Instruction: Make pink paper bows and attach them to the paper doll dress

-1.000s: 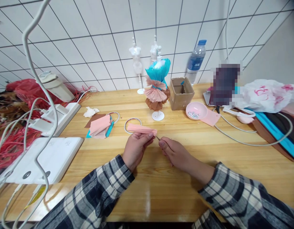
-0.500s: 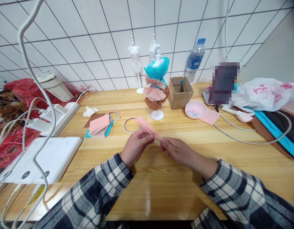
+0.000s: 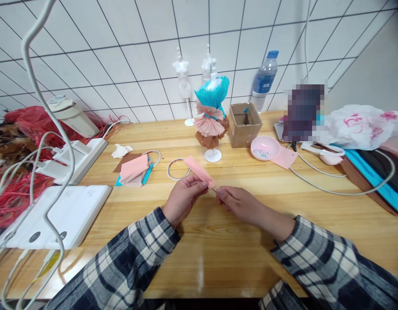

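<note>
A narrow strip of pink crepe paper (image 3: pixel 199 170) slants up and left from the fingers of my left hand (image 3: pixel 186 196), which is closed on its lower end. At that end a thin, dark stick or wire (image 3: pixel 214 189) shows between my hands. My right hand (image 3: pixel 234 199) pinches the other end of this thin piece; its full length is hidden by the fingers. Behind them stands a small white dress form (image 3: pixel 212 156) wearing blue, pink and brown pleated paper. Folded pink paper (image 3: pixel 134 168) lies to the left, over blue and brown sheets.
A wire ring (image 3: pixel 178 178) lies just left of the strip. Behind are a cardboard box (image 3: pixel 245 133), a pink bowl (image 3: pixel 266 144) of small beads and a water bottle (image 3: pixel 265 82). A white power bank (image 3: pixel 69 211) and cables occupy the left; a plastic bag (image 3: pixel 360 125) sits at right.
Hardly anything differs. Both hands stay in place on the strip and the thin piece, with only a very slight shift at the fingers.
</note>
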`<state>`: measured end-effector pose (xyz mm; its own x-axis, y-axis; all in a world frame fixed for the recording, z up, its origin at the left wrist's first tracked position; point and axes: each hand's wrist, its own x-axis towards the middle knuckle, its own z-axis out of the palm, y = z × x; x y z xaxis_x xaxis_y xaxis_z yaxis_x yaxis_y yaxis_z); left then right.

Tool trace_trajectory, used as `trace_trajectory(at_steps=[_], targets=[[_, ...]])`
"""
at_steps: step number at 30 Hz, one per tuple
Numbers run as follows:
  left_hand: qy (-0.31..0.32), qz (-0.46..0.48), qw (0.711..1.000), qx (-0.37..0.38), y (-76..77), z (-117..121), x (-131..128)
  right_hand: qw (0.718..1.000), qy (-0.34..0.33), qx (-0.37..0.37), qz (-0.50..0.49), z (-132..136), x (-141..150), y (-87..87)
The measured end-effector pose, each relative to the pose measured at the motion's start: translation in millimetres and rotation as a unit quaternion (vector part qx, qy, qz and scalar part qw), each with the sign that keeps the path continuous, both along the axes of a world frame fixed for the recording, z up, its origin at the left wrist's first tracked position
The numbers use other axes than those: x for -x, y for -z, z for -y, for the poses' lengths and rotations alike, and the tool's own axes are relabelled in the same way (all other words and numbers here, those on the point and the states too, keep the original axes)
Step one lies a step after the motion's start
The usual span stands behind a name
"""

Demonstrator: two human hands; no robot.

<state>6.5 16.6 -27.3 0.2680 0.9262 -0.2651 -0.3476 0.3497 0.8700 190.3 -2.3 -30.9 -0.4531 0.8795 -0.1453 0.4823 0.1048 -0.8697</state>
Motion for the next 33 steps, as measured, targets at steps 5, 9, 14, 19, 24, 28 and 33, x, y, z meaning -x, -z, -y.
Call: trace_trajectory(at_steps=[5, 9, 14, 19, 24, 28, 33], targets=[[0.016, 0.002, 1.000, -0.011, 0.9, -0.5, -0.4, 1.000, -0.001, 0.002, -0.002, -0.8, 0.5, 0.3], [0.022, -0.003, 1.000, -0.015, 2.0, -0.3, -0.2, 1.000, -0.008, 0.004, -0.009, -1.3, 0.6, -0.7], [0.024, -0.012, 1.000, -0.010, 1.5, 0.1, 0.1, 1.000, -0.007, 0.006, -0.008, -2.1, 0.7, -1.3], [0.030, -0.010, 0.999, -0.004, 2.1, 0.0, 0.8, 1.000, -0.005, 0.018, -0.006, -3.0, 1.2, -2.9], [0.039, -0.007, 0.999, 0.001, 2.8, -0.5, 1.5, 1.000, -0.010, 0.018, 0.000, -3.5, 1.4, -3.8], [0.042, -0.009, 0.999, 0.001, 2.0, -0.2, 1.9, 1.000, -0.021, 0.020, 0.001, -4.1, 0.8, -3.7], [0.051, -0.014, 0.999, 0.001, 1.2, -0.3, 2.2, 0.999, -0.029, 0.022, 0.016, -4.0, 0.2, -4.0]])
